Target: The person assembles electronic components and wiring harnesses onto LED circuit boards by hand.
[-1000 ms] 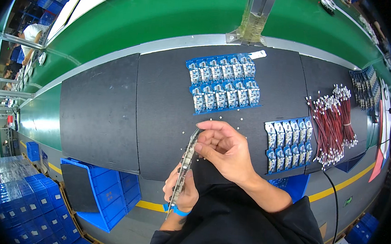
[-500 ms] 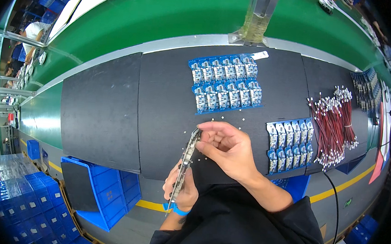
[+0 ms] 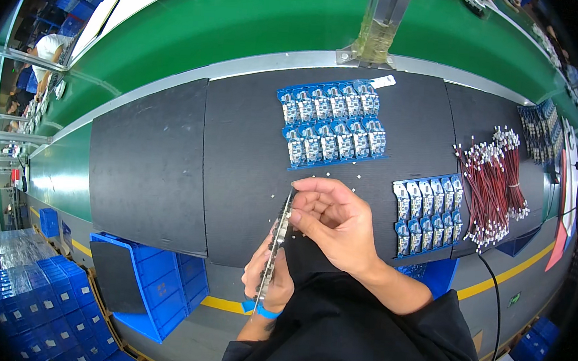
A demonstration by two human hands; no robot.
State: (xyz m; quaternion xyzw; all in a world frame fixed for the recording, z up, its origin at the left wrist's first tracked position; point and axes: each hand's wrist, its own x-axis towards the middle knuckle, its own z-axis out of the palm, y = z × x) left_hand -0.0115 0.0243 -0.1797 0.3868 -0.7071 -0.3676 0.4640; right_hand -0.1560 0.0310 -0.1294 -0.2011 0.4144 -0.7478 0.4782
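Note:
Seen almost edge-on, a circuit board panel (image 3: pixel 273 248) with small parts along its face stands upright between my hands. My left hand (image 3: pixel 281 288) grips its near end, with fingers on one side and the palm on the other. At the far end, my right hand (image 3: pixel 346 228) pinches the panel's edge between thumb and fingers. Beyond my hands, a blue circuit board panel (image 3: pixel 335 143) lies flat on the black mat (image 3: pixel 251 144). Another blue panel (image 3: pixel 427 217) rests to the right. Several tiny white pieces (image 3: pixel 349 176) are scattered on the mat around my hands.
A pile of red-and-black wire leads with white connectors (image 3: pixel 489 188) lies at the right, beside stacked boards (image 3: pixel 540 134). A metal post (image 3: pixel 380 29) rises behind the mat. Blue crates (image 3: pixel 161 279) stand below the table at the left. A black cable (image 3: pixel 496 309) hangs at the right.
The panel in my hands has turned slightly, its face now more edge-on and steeper. Both hands keep their hold with only a small shift.

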